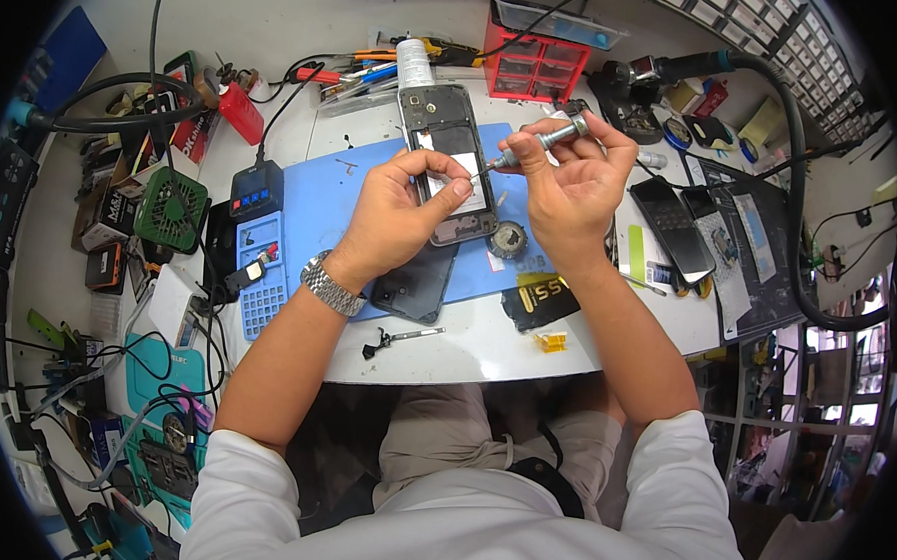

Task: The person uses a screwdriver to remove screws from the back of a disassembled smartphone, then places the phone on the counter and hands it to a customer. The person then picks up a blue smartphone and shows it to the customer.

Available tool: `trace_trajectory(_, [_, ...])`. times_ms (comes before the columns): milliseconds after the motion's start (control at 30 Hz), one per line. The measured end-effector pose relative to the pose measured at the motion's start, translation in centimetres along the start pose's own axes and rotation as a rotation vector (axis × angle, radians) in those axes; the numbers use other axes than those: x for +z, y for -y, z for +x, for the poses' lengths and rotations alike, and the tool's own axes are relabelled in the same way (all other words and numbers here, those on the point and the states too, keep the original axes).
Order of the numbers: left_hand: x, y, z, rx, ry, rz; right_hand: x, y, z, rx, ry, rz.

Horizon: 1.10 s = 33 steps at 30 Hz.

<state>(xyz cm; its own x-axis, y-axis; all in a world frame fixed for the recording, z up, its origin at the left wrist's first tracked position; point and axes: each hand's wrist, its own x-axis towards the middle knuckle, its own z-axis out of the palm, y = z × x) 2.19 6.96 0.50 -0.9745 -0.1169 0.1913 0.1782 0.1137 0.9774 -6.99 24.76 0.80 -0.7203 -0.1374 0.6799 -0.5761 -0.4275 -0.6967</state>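
Observation:
An opened smartphone [442, 110] with its inner frame and a white battery area exposed sits over the blue mat [318, 179]. In my right hand [580, 191] is a metal precision screwdriver [547, 141], gripped between thumb and fingers, its tip pointing left over the phone. My left hand [402, 206], wearing a steel watch at the wrist, rests over the phone's left side. Its thumb and index finger are pinched close to the screwdriver tip; what lies between them is too small to make out. A dark phone back cover [413, 288] lies below the phone, partly under it.
A round dark tin [507, 240] stands right of the phone. Loose phone parts [396, 341] and orange tape [550, 342] lie near the front edge. Left are a blue parts tray [263, 307] and green fan [173, 208]; right, black phones [671, 230]; behind, a red drawer box [538, 64].

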Motion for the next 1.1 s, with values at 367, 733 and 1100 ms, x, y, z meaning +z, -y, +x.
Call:
trace_trajectory(367, [-0.08,0.93,0.27,0.039,0.027,-0.062,-0.22,-0.24,-0.44,-0.119,0.044,-0.089])
trace_trajectory(733, [-0.09,0.75,0.13,0.014,0.037,-0.060,-0.15,0.25,-0.72,-0.170,0.099,-0.114])
trace_trajectory(1100, [-0.16,0.11,0.02,0.019,0.063,0.022,-0.06,0.30,-0.83,-0.216,0.135,-0.133])
